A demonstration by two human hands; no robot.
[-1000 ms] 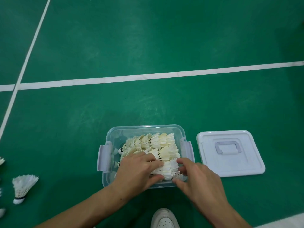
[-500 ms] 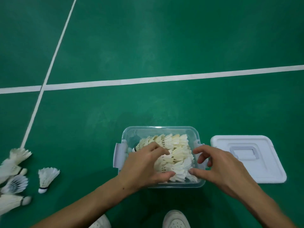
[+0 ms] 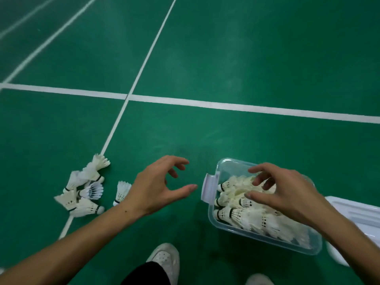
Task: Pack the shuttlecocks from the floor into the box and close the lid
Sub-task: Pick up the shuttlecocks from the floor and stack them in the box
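No text, brand or number can be read anywhere. The shuttlecocks (image 3: 242,214) in the box carry only dark bands and small black marks, too small and blurred to make out as letters.

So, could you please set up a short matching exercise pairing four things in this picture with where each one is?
Things:
1. left hand
2. right hand
3. lid
4. loose shuttlecocks

Places:
A. on the floor beside a white court line
B. over the shuttlecocks in the box
C. on the floor right of the box
D. above bare floor, between the pile and the box

Pairs: 1-D, 2-B, 3-C, 4-A
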